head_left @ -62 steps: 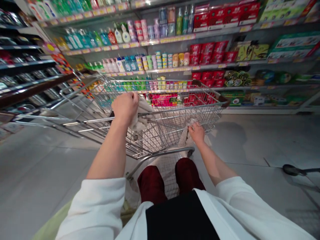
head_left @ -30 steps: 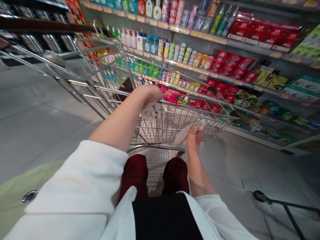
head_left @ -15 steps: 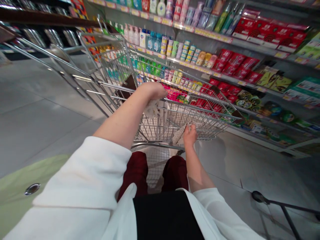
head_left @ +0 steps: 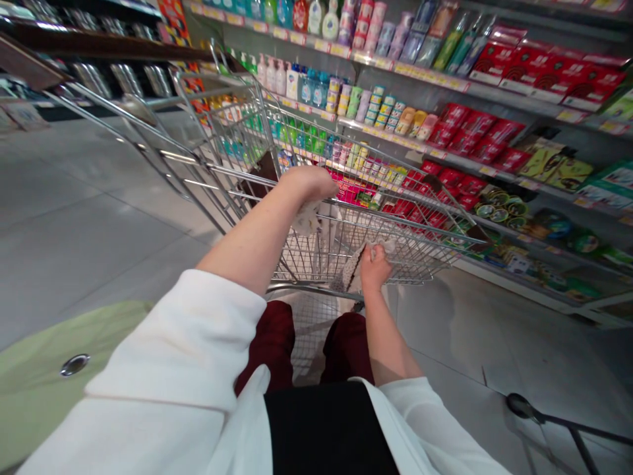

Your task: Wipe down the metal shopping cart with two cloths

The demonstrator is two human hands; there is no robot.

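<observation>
A metal wire shopping cart (head_left: 316, 254) stands sideways in front of me. My left hand (head_left: 314, 183) bends over its near top rail, fingers mostly hidden on the far side. Bunched beneath that hand, inside the basket, is a pale patterned cloth (head_left: 307, 221). My right hand (head_left: 376, 267) is closed on a light, textured cloth (head_left: 352, 267) with a dark edge, against the lower part of the basket's near side. Part of this cloth hangs below the basket. Whether the two cloths are separate I cannot tell.
Shelves (head_left: 415, 79) of bottles, tubs and red boxes run behind the cart. The cart's brown handle (head_left: 109, 43) is at upper left. A black metal frame with a wheel (head_left: 521, 404) stands on the floor at lower right. A green surface (head_left: 44, 382) lies at lower left.
The whole view has shifted slightly, so cart and shelves appear farther right. My right hand and its cloth sit a little to the left relative to the basket. My left hand stays at the rail.
</observation>
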